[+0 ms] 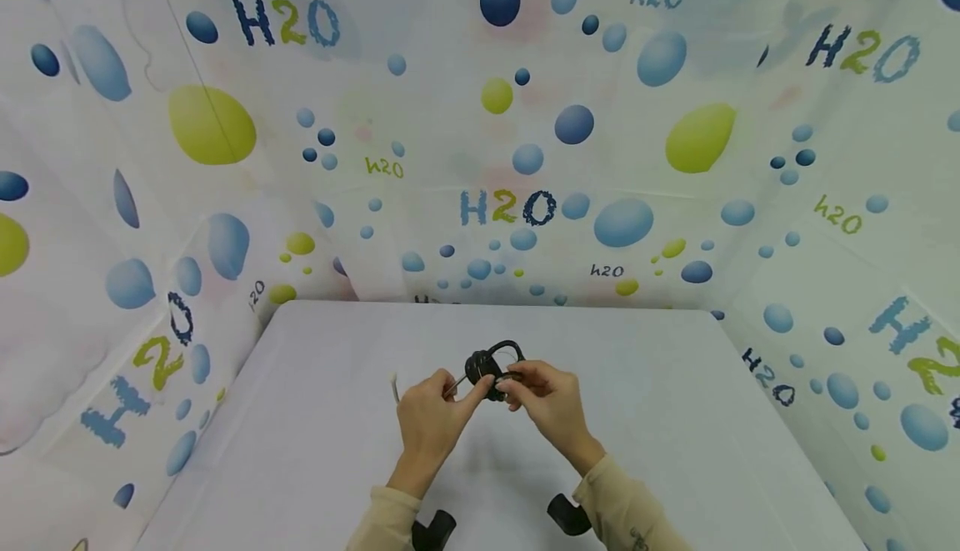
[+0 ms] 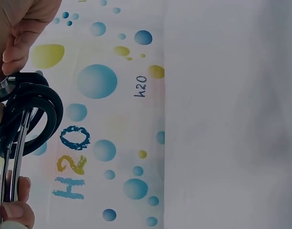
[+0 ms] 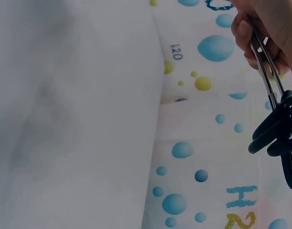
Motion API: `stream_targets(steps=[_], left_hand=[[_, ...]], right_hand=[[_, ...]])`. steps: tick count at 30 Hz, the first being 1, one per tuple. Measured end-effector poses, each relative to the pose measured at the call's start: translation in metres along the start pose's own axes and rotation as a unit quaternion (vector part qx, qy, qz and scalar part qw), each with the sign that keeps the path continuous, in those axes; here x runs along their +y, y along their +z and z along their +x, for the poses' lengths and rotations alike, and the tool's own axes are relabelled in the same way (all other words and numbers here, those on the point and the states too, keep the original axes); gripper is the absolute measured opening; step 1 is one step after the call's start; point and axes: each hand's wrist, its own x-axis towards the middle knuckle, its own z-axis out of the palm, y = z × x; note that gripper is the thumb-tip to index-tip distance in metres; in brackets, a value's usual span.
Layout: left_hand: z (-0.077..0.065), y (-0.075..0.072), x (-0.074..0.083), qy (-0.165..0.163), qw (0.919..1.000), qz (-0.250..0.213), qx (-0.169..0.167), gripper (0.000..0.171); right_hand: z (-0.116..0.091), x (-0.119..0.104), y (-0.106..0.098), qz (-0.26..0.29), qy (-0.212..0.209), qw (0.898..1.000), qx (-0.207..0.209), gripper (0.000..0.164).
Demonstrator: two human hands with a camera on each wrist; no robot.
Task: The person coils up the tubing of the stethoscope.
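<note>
A stethoscope [image 1: 481, 365] is held up above the white table, its black tubing [image 2: 53, 102] wound in several loops around its metal ear tubes [image 2: 23, 138]. My left hand [image 1: 435, 418] grips the ear tubes, and one tube end sticks out on its far left side. My right hand [image 1: 551, 401] pinches the tubing beside a silver metal part [image 2: 2, 85] at the right of the coil. One loop of tubing arches above the coil. In the right wrist view, the left hand [image 3: 267, 43] holds the two metal tubes, and the right hand is out of frame.
The white table [image 1: 300, 418] spreads around both hands. A white curtain [image 1: 420, 117] printed with blue and green bubbles and H2O lettering hangs behind and on both sides. Black wrist-worn pieces [image 1: 570, 515] show near the sleeves.
</note>
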Motion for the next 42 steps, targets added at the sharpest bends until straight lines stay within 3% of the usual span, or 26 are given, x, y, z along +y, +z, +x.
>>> stream_targets(steps=[6, 11, 15, 18, 22, 29, 32, 35, 42], left_hand=[[-0.005, -0.003, 0.003, -0.007, 0.9999, 0.003, -0.015, 0.059], [-0.002, -0.004, 0.007, -0.086, 0.9942, -0.050, -0.039, 0.052], [0.009, -0.005, 0.011, -0.122, 0.9878, -0.087, -0.043, 0.050], [0.013, -0.005, 0.014, -0.126, 0.9868, -0.092, -0.043, 0.049], [0.008, -0.006, 0.018, -0.131, 0.9864, -0.092, -0.038, 0.049], [0.002, -0.008, 0.021, -0.115, 0.9881, -0.103, -0.006, 0.045], [-0.002, -0.008, 0.022, -0.111, 0.9871, -0.116, 0.002, 0.044], [-0.005, -0.009, 0.024, -0.115, 0.9858, -0.123, 0.004, 0.043], [-0.009, -0.010, 0.029, -0.119, 0.9848, -0.125, 0.013, 0.042]], right_hand=[[-0.001, -0.003, 0.000, -0.033, -0.003, 0.999, -0.001, 0.021], [-0.002, 0.010, -0.003, -0.015, -0.015, 1.000, 0.010, 0.023], [0.002, 0.017, -0.005, 0.029, 0.015, 0.997, 0.077, 0.021], [0.002, 0.018, -0.005, 0.066, 0.042, 0.989, 0.125, 0.018], [-0.001, 0.015, -0.005, 0.102, 0.081, 0.979, 0.155, 0.015], [0.000, 0.010, -0.009, 0.125, 0.181, 0.962, 0.165, 0.020], [0.000, 0.008, -0.012, 0.110, 0.205, 0.959, 0.161, 0.022], [-0.002, 0.008, -0.014, 0.084, 0.207, 0.962, 0.158, 0.019], [-0.008, 0.005, -0.014, 0.077, 0.150, 0.974, 0.152, 0.012]])
